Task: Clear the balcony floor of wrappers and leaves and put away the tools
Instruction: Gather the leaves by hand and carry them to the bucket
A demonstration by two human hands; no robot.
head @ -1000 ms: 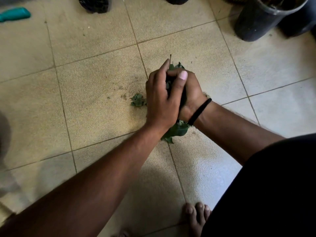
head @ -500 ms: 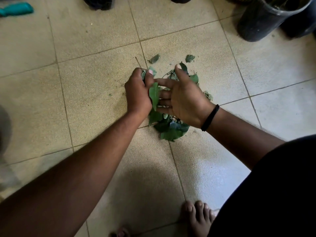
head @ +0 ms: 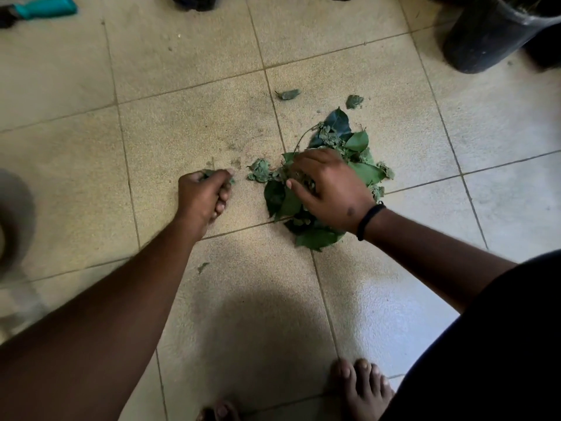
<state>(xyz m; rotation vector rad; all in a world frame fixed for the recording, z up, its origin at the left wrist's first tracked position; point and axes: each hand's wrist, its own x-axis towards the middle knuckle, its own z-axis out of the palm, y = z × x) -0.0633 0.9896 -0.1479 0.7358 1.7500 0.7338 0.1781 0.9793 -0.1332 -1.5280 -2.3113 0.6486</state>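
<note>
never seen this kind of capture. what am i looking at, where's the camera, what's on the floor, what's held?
There is no robot here. A person wears one wide-angle camera on the head, so you look down along both arms at a tiled floor.

The left hand is curled round a small clump of leaves. The right hand, with a black band at the wrist, rests on the main leaf pile, fingers spread over it.

Loose leaf bits lie apart from the pile: two beyond it, one crumpled between the hands, and a tiny one by the left forearm.

At the top left edge lies a teal-handled tool; at the top right stands a dark pot. The person's bare toes show at the bottom.
</note>
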